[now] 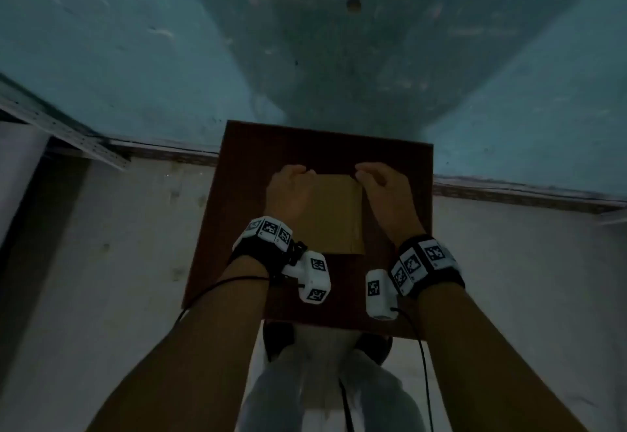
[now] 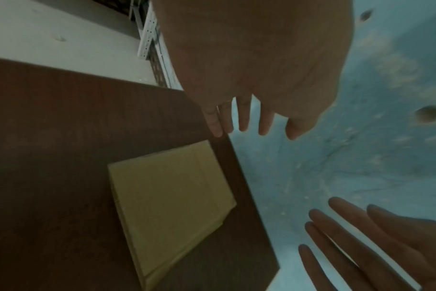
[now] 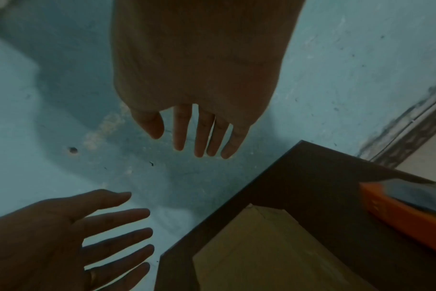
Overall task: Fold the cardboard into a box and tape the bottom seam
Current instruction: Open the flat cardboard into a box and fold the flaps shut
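A flat, folded piece of brown cardboard (image 1: pixel 336 214) lies on a small dark-brown table (image 1: pixel 237 228). My left hand (image 1: pixel 288 190) is over its far left corner and my right hand (image 1: pixel 383 190) over its far right corner. In the left wrist view the left hand's fingers (image 2: pixel 244 118) are straight and spread above the table's far edge, clear of the cardboard (image 2: pixel 169 196). The right wrist view shows the right hand's fingers (image 3: pixel 199 135) likewise straight, with the cardboard (image 3: pixel 261 252) below. Neither hand holds anything.
A teal wall stands right behind the table. A perforated metal rail (image 1: pixel 68 133) lies on the pale floor at the left. An orange object with a grey top (image 3: pixel 398 216) shows at the table's right side. My shoes (image 1: pixel 278 340) are under the near edge.
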`<state>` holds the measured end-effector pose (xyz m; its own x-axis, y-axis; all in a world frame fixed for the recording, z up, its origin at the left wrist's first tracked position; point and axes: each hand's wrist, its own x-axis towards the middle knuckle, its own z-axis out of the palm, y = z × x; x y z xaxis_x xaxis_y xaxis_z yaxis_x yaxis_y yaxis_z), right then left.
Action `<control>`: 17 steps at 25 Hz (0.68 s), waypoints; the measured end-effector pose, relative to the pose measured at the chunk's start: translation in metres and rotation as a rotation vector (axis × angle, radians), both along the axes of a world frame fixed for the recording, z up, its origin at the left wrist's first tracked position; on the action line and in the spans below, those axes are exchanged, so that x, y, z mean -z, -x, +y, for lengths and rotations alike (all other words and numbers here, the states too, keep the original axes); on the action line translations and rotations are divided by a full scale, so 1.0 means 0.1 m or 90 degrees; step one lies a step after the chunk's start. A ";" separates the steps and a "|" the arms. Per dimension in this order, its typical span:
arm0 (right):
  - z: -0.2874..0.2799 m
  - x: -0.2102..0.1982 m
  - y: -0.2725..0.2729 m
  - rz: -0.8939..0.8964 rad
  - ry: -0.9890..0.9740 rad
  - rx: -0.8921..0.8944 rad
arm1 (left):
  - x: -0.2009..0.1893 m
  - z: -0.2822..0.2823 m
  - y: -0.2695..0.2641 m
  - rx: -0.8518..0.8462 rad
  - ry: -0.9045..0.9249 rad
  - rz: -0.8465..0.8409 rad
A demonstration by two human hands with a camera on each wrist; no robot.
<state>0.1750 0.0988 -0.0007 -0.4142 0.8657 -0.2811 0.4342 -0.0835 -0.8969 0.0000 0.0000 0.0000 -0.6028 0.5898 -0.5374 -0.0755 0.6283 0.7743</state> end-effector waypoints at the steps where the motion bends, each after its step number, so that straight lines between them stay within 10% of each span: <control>1: -0.01 0.14 -0.01 -0.003 -0.005 -0.002 | 0.11 -0.01 -0.01 -0.009 0.005 -0.004; 10: -0.17 1.43 -0.29 -0.114 0.022 0.053 | 1.43 -0.27 -0.15 -0.008 0.164 0.137; 17: -0.30 2.03 -0.29 -0.099 0.030 0.035 | 2.03 -0.29 -0.28 -0.085 0.076 0.139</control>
